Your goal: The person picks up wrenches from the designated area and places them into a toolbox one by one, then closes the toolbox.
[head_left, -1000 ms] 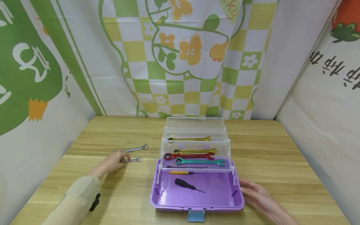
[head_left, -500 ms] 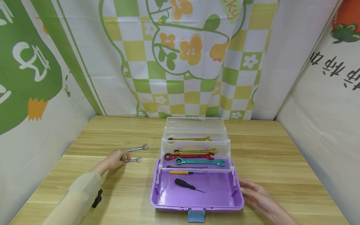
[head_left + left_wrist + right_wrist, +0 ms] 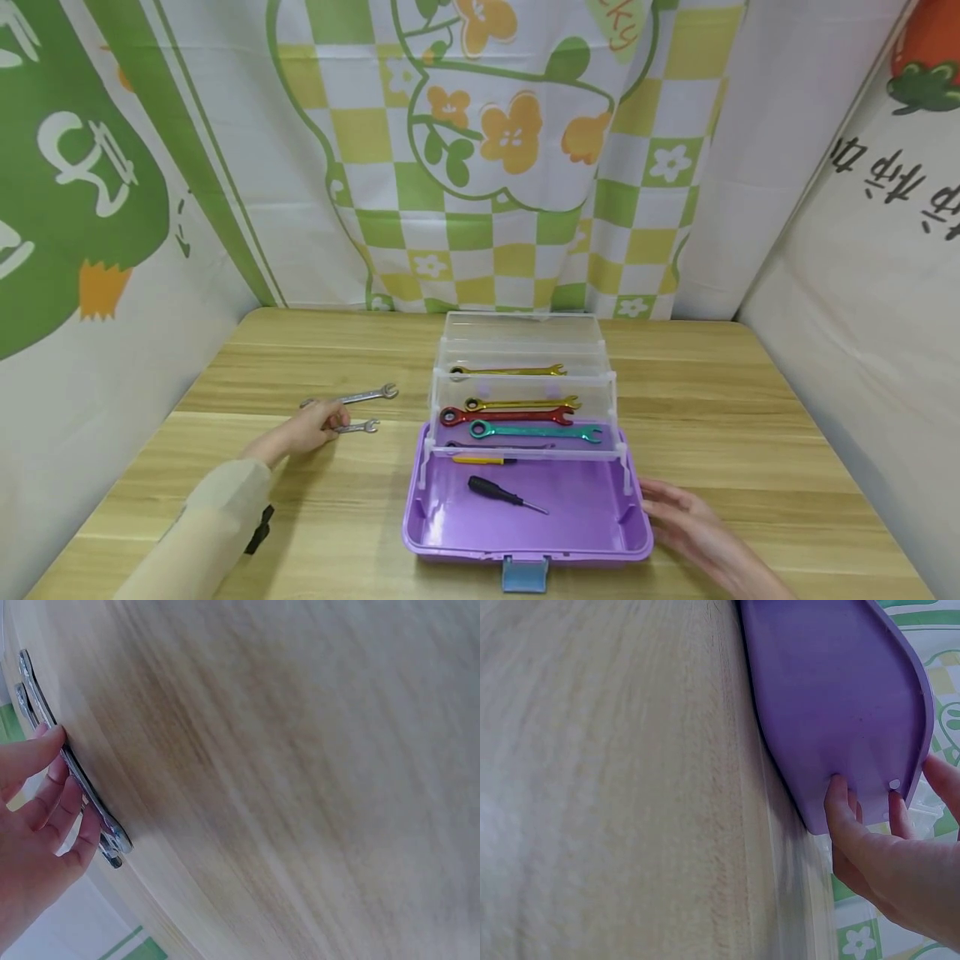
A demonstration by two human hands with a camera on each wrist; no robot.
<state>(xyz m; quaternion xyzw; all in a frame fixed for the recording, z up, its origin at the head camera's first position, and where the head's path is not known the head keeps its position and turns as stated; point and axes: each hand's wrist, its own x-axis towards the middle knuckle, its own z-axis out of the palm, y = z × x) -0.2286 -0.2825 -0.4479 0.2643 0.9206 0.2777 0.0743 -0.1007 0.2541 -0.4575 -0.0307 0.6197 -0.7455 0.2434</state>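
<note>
- Head view: your left hand [image 3: 311,427] lay at nine o'clock of the purple toolbox [image 3: 525,542], fingers pinching the small silver wrench [image 3: 358,427]; a longer silver wrench [image 3: 360,396] lay just beyond. Bare table [image 3: 750,417] stretched toward three o'clock.
- Left wrist view: your fingers [image 3: 45,791] curled onto the small silver wrench [image 3: 90,799], beside the table's edge.
- Right wrist view: your right hand [image 3: 889,862] rested relaxed, fingertips touching the purple toolbox [image 3: 832,697] wall.
</note>
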